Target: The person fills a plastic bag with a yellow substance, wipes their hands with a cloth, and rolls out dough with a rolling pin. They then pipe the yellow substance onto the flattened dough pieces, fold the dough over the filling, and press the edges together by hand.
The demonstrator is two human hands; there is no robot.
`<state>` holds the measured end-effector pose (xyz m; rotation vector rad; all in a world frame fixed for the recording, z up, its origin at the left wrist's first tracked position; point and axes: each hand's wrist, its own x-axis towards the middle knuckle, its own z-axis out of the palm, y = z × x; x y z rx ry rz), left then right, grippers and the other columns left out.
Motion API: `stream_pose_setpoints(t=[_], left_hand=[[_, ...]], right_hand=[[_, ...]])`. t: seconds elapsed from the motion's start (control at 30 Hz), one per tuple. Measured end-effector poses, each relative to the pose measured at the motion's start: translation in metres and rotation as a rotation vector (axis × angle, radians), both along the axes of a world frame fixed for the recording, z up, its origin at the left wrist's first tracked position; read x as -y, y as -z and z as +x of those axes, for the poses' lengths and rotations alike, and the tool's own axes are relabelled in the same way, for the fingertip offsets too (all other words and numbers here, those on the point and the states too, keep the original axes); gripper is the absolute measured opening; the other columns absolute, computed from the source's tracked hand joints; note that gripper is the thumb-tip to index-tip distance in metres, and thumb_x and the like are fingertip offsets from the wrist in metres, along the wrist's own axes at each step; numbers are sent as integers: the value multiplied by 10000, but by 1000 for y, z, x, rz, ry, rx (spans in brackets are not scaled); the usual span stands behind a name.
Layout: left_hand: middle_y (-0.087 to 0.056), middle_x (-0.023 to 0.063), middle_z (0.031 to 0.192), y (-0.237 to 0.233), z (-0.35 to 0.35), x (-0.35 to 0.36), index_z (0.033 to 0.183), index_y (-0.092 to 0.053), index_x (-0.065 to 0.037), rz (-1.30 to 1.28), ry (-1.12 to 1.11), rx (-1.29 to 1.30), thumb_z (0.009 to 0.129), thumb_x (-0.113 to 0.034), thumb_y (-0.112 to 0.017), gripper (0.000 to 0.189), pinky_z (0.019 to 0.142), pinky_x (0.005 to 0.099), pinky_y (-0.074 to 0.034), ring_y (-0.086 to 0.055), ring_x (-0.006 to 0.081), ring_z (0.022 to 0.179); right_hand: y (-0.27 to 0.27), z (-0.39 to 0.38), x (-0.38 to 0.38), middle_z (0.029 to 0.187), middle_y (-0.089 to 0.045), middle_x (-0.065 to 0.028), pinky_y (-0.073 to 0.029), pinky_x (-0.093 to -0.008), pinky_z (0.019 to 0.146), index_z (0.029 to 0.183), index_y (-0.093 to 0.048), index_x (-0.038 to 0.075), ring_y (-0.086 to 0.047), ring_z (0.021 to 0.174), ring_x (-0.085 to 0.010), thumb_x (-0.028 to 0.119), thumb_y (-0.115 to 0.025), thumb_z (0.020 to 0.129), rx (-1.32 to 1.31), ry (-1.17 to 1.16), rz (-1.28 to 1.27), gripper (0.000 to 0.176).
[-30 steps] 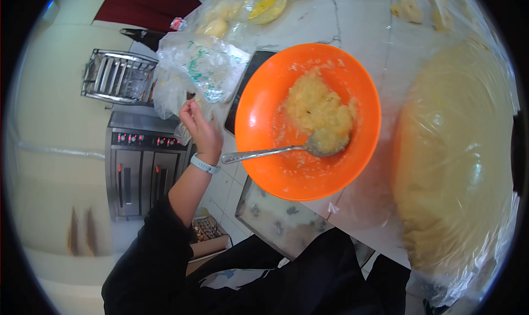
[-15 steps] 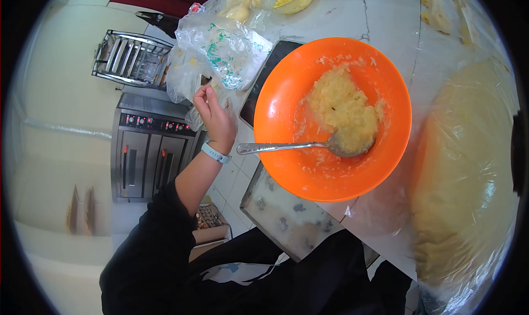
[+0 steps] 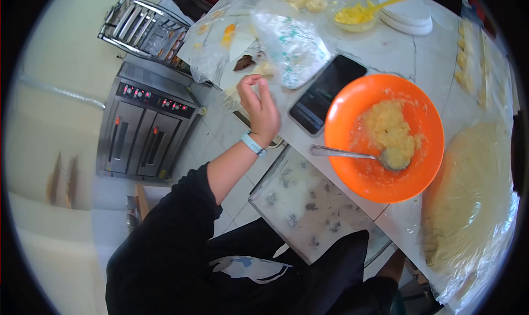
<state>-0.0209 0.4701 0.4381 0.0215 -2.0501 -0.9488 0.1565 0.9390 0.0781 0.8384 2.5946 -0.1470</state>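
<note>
My left hand [image 3: 260, 108], with a pale band [image 3: 253, 144] on the wrist, is raised near the table edge. Its fingers are curled in toward the thumb, and nothing shows between them. To its right lies a dark phone [image 3: 328, 94] on the table. Beside the phone sits an orange bowl [image 3: 352, 114] with a pale yellow, mushy mixture [image 3: 388, 125] in it. A metal spoon [image 3: 344, 152] rests in the bowl, its head in the mixture and its handle over the rim. A bit of forearm [image 3: 392, 266] shows low at the right; my right hand is out of sight.
Right of the bowl, a big pale dough mass [image 3: 468, 199] lies under clear plastic. At the back are a plastic bag [image 3: 292, 50], a glass bowl of yellow food [image 3: 355, 26] and white lids [image 3: 408, 17]. A stained metal tray [image 3: 300, 199] sits below the table edge; an oven [image 3: 140, 122] stands left.
The view has shifted, and the table's things appear lower and farther right. The orange bowl looks smaller, and the phone it mostly covered now shows nearly whole. My left hand's fingers are more curled.
</note>
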Motion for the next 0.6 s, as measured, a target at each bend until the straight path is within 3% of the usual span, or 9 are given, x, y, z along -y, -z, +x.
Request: stream_pose_setpoints(t=[0.07,0.13,0.3,0.4,0.43,0.5,0.6], left_hand=[[-470,126,1107,0,1,-4,1082,-447,-28,-49,-29,-1,949,-201,-463,219,941,405,-265,-426,284,1064],[-468,127,1114,-2,4,-9,1096,-448,-25,-68,-67,2,956,-212,-457,233,947,390,-277,-428,277,1067],[-483,147,1135,-10,6,-7,1100,-463,-45,6,-36,-1,918,-234,-511,268,951,432,-263,-426,315,1111],[-492,171,1118,-12,10,-1,1095,-468,-35,145,137,-32,901,-215,-530,272,961,454,-272,-430,343,1108],[-476,176,1144,-13,14,4,1110,-468,-40,161,229,-70,899,-212,-536,281,972,456,-266,-419,349,1128],[-468,154,1138,-20,33,19,1112,-467,-37,223,351,-54,891,-180,-562,280,988,427,-253,-395,320,1155],[-465,158,1151,-31,90,86,1112,-485,-40,207,556,7,866,-150,-594,290,994,419,-247,-381,317,1179]], right_hand=[[-22,26,0,1192,-602,-158,-436,-384,939,1199,-583,38,-581,1064,-331,223,-550,873,-70,88,-8,376],[-51,57,7,1195,-601,-158,-434,-383,942,1205,-580,36,-580,1065,-331,225,-551,875,-186,198,-20,381],[-116,153,40,1167,-611,-182,-423,-355,954,1166,-596,-28,-582,1064,-309,193,-542,880,-724,450,-219,366],[-191,181,93,1127,-628,-178,-427,-324,943,1127,-616,-50,-586,1047,-273,160,-531,885,-963,713,-344,332],[-206,187,108,1127,-628,-178,-427,-324,943,1127,-616,-50,-586,1047,-273,160,-531,885,-990,693,-324,332],[-231,197,142,1134,-625,-167,-437,-314,914,1119,-621,-44,-594,1020,-243,168,-525,907,-1229,931,-436,315],[-273,204,216,1101,-635,-151,-446,-297,878,1104,-623,-42,-604,973,-221,163,-509,928,-1363,846,-453,293]])
